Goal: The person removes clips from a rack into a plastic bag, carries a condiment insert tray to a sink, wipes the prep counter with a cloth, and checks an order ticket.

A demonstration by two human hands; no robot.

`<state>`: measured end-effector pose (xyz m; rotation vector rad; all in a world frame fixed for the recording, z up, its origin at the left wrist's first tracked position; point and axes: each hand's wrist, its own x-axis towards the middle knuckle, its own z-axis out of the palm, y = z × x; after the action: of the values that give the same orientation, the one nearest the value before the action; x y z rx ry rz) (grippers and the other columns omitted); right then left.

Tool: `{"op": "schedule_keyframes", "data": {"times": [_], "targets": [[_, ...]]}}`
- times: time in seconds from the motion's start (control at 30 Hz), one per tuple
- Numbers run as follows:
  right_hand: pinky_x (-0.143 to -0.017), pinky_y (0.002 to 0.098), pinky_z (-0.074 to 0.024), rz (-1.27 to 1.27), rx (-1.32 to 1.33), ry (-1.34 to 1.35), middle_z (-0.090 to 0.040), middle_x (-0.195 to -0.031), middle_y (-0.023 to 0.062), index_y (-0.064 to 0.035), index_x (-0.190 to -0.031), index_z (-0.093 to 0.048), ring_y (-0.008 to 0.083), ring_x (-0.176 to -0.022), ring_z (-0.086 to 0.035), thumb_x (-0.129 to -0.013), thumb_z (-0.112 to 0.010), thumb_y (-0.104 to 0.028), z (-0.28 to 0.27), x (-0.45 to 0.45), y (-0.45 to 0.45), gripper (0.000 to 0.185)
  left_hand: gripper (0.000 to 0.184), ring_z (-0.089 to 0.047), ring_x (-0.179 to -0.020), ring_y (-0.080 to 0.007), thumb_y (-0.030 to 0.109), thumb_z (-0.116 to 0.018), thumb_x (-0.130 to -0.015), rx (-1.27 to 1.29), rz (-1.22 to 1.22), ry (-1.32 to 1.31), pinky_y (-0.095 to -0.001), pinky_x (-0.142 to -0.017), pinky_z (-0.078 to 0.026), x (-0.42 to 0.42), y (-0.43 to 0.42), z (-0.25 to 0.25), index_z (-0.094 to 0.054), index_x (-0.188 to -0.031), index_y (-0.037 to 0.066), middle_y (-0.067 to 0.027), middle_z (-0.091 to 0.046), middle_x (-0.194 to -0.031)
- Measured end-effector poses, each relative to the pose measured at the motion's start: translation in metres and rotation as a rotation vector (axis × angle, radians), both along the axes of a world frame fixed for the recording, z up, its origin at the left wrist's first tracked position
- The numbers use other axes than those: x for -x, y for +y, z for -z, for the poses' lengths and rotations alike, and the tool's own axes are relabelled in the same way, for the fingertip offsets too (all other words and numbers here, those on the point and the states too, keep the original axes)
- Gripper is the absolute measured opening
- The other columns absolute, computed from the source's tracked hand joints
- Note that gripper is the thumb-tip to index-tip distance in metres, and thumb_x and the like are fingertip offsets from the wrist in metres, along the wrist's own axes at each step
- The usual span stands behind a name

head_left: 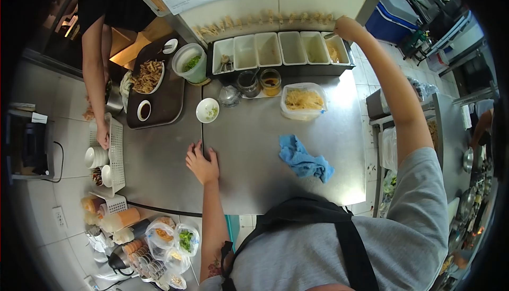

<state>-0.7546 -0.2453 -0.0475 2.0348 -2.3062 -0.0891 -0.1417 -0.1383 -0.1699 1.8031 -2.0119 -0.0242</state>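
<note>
My left hand (pixel 202 162) rests on the steel table with its fingers spread, holding nothing. Beyond it stands a small white bowl (pixel 208 110) with some green bits inside. My right arm reaches to the far right, where my right hand (pixel 347 27) is closed on a metal utensil (pixel 330 35) over the rightmost white bin (pixel 344 56). That bin holds pale yellowish food; the utensil's kind is unclear. Nearer me sit a plastic tub of shredded yellowish food (pixel 304 100) and a crumpled blue cloth (pixel 305 158).
Glass jars (pixel 270 82) stand before the bin row, beside a tub of chopped greens (pixel 190 63). A dark tray (pixel 167 108) carries fried food (pixel 148 77) and dark sauce (pixel 143 110). Another person's hand (pixel 103 136) reaches into a white basket (pixel 117 158) with stacked bowls.
</note>
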Motion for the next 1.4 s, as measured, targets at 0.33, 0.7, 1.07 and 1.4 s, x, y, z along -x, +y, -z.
{"op": "schedule_keyframes", "data": {"times": [0.33, 0.7, 1.07, 1.4], "targets": [[-0.073, 0.0474, -0.0503, 0.097, -0.101, 0.006, -0.066, -0.084, 0.0235, 0.0030, -0.083, -0.069, 0.0393, -0.080, -0.064, -0.081, -0.056, -0.022, 0.023, 0.002, 0.019, 0.028, 0.043, -0.042, -0.119, -0.0316, 0.025, -0.062, -0.081, 0.001, 0.000, 0.007, -0.0445, -0.102, -0.030, 0.000, 0.001, 0.001, -0.056, -0.123, 0.013, -0.0125, -0.046, -0.131], [-0.075, 0.0374, -0.0514, -0.090, -0.411, -0.089, -0.069, -0.090, 0.0166, -0.0059, -0.101, -0.071, 0.0295, -0.084, -0.066, -0.062, -0.075, -0.014, -0.040, 0.025, 0.034, 0.040, 0.043, -0.043, -0.117, -0.0320, 0.025, -0.061, -0.082, 0.006, -0.003, -0.012, -0.0447, -0.101, -0.031, 0.000, 0.001, 0.001, -0.056, -0.123, 0.013, -0.0129, -0.047, -0.130], [-0.073, 0.0406, -0.0475, -0.006, -0.061, -0.330, -0.063, -0.087, 0.0247, -0.0053, -0.128, -0.054, 0.0343, -0.081, -0.063, -0.076, -0.066, -0.007, 0.008, -0.018, 0.083, 0.054, 0.044, -0.044, -0.116, -0.0316, 0.024, -0.063, -0.081, 0.018, 0.005, -0.011, -0.0453, -0.100, -0.032, 0.001, 0.001, 0.001, -0.056, -0.123, 0.014, -0.0116, -0.047, -0.129], [-0.083, 0.0420, -0.0496, 0.021, 0.122, -0.257, -0.068, -0.097, 0.0180, -0.0082, -0.108, -0.068, 0.0361, -0.091, -0.064, -0.091, -0.052, -0.017, 0.006, 0.008, 0.084, 0.025, 0.043, -0.044, -0.117, -0.0318, 0.024, -0.063, -0.081, 0.032, 0.010, -0.018, -0.0448, -0.100, -0.032, 0.002, 0.000, 0.001, -0.056, -0.122, 0.013, -0.0115, -0.048, -0.129]]}}
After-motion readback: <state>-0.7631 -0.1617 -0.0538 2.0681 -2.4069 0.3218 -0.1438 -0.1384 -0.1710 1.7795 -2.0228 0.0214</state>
